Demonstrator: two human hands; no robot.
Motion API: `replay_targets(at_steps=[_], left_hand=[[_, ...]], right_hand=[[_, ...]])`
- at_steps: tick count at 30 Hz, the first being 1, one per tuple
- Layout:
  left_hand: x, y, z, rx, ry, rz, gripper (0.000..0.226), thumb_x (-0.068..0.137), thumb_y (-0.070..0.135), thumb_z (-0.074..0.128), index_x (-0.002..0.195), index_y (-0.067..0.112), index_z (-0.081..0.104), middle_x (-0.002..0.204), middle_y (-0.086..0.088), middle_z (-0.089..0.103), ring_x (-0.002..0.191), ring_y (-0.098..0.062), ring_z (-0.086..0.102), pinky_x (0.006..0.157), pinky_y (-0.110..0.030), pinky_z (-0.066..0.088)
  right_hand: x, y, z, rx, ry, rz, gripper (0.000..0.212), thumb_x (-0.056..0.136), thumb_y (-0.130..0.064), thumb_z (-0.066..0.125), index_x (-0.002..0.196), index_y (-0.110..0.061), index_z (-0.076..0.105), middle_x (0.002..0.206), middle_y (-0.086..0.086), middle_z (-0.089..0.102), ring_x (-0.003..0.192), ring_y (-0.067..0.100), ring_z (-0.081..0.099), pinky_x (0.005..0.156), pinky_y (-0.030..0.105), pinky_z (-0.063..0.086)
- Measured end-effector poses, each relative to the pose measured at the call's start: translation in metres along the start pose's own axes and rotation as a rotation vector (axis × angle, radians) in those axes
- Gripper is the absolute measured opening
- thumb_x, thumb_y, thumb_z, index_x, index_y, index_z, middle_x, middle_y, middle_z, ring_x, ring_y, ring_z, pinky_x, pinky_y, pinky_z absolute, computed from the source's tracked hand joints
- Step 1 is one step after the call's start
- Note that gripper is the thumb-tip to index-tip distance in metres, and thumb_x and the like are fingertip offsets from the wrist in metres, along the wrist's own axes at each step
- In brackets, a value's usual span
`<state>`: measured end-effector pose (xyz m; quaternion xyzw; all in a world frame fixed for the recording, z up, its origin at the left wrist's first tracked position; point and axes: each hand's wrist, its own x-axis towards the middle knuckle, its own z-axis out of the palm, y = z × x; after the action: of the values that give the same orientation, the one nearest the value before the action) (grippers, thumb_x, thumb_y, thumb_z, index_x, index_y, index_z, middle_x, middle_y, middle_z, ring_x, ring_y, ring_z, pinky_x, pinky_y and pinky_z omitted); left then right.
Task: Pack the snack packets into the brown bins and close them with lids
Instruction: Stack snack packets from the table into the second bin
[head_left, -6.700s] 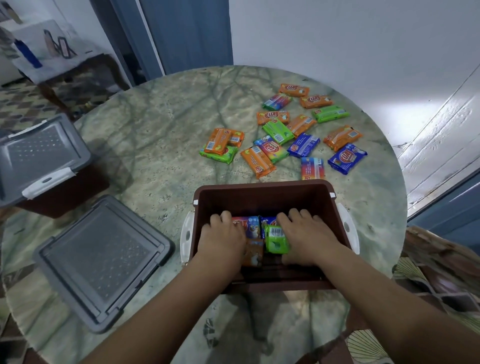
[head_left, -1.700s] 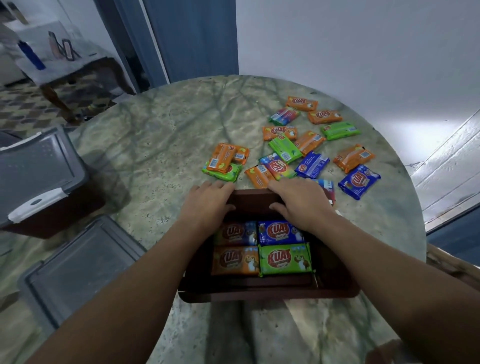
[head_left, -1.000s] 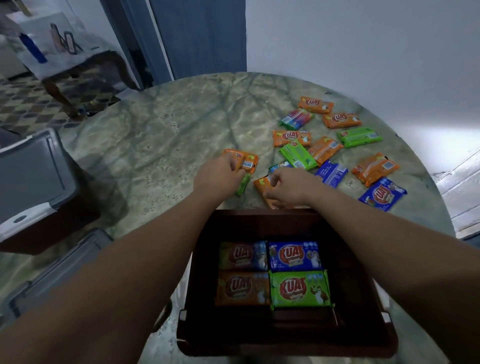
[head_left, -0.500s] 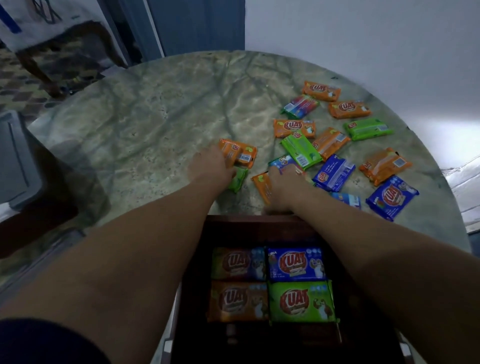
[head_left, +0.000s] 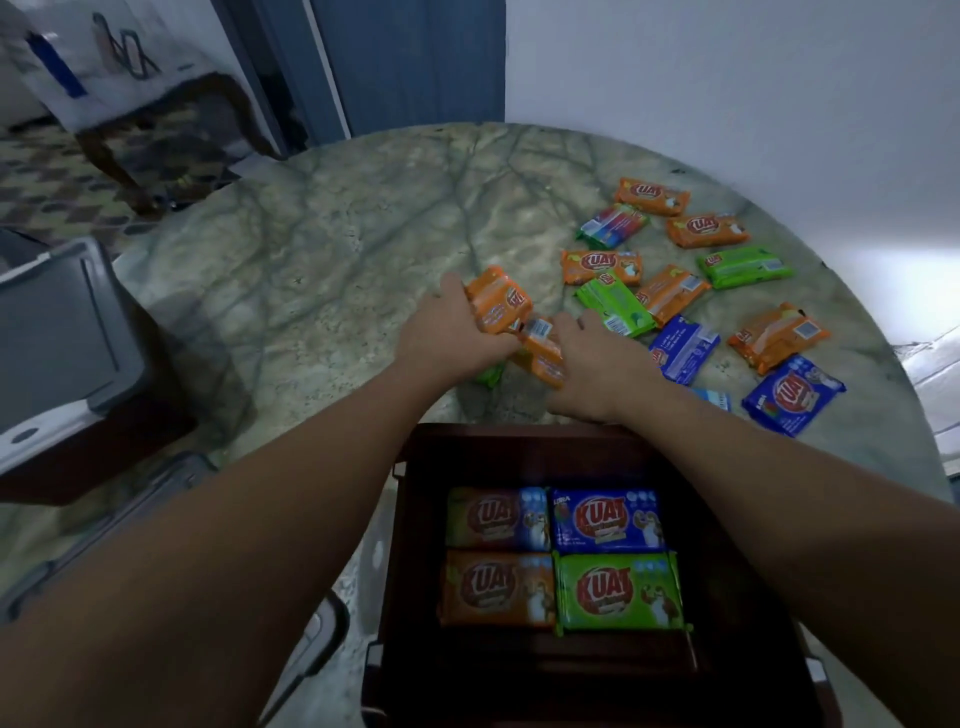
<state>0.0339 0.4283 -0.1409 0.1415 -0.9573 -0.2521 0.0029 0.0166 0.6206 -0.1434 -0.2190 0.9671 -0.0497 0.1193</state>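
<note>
The open brown bin (head_left: 524, 452) stands at the near edge of the round marble table (head_left: 337, 234), with several snack packets (head_left: 602, 519) laid flat inside. Just beyond the bin, my left hand (head_left: 452, 338) grips orange packets (head_left: 498, 301), lifted off the table. A green packet (head_left: 488, 373) peeks out under that hand. My right hand (head_left: 592, 364) holds another orange packet (head_left: 540, 353) next to it. Several loose packets (head_left: 680, 291) in orange, green and blue lie scattered to the right of my hands.
A second brown bin with a grey lid (head_left: 57, 338) on it stands at the left edge. A loose grey lid (head_left: 171, 483) lies on the table by my left forearm. A wall and a blue door are behind the table.
Both hands have closed on packets beyond the bin. My left hand has lifted its orange packets off the table, exposing the green packet beneath.
</note>
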Motion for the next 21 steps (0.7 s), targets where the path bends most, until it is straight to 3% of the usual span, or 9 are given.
replay_targets(at_steps=[4,6,10,12,16,21], left_hand=[[-0.031,0.006,-0.028,-0.012,0.050,0.107,0.065,0.061,0.063,0.074,0.102,0.025,0.041,0.098,0.000,0.058,0.080,-0.021,0.057,0.058,-0.031,0.034],[-0.053,0.007,-0.039,-0.007,0.097,0.146,0.062,0.065,0.060,0.077,0.104,0.024,0.042,0.098,0.002,0.055,0.079,-0.020,0.054,0.060,-0.032,0.032],[-0.102,0.003,-0.051,-0.012,0.205,0.244,0.067,0.064,0.053,0.081,0.111,0.021,0.045,0.103,0.005,0.049,0.088,-0.019,0.051,0.067,-0.031,0.034],[-0.126,-0.002,-0.050,0.015,0.208,0.299,0.073,0.062,0.051,0.082,0.118,0.020,0.045,0.110,0.001,0.049,0.094,-0.020,0.051,0.070,-0.032,0.036],[-0.167,-0.009,-0.036,0.116,0.159,0.423,0.076,0.061,0.056,0.077,0.120,0.023,0.043,0.113,-0.002,0.052,0.096,-0.024,0.055,0.074,-0.038,0.047],[-0.188,-0.016,-0.013,0.237,0.019,0.524,0.063,0.069,0.058,0.073,0.116,0.027,0.044,0.110,0.008,0.052,0.101,-0.019,0.053,0.092,-0.038,0.038]], right_hand=[[-0.022,0.000,-0.020,0.135,0.094,0.008,0.097,0.075,-0.054,0.076,0.151,-0.019,0.026,0.137,0.012,0.042,0.115,0.037,0.057,0.081,0.045,0.053],[-0.041,-0.001,-0.029,0.204,0.165,0.018,0.100,0.073,-0.056,0.073,0.153,-0.021,0.024,0.137,0.011,0.044,0.115,0.037,0.056,0.082,0.047,0.054],[-0.086,-0.007,-0.032,0.313,0.350,-0.011,0.079,0.075,-0.057,0.069,0.140,-0.026,0.037,0.121,0.002,0.052,0.101,0.028,0.059,0.077,0.044,0.053],[-0.111,-0.008,-0.027,0.313,0.378,-0.053,0.077,0.077,-0.055,0.070,0.139,-0.027,0.037,0.124,-0.001,0.053,0.101,0.024,0.060,0.073,0.041,0.052],[-0.154,0.003,-0.011,0.262,0.307,-0.116,0.081,0.076,-0.056,0.073,0.139,-0.030,0.029,0.127,-0.002,0.054,0.095,0.022,0.063,0.066,0.036,0.045],[-0.168,0.022,-0.007,0.095,0.063,-0.195,0.078,0.069,-0.061,0.073,0.134,-0.034,0.040,0.120,-0.011,0.058,0.103,0.012,0.061,0.075,0.031,0.047]])
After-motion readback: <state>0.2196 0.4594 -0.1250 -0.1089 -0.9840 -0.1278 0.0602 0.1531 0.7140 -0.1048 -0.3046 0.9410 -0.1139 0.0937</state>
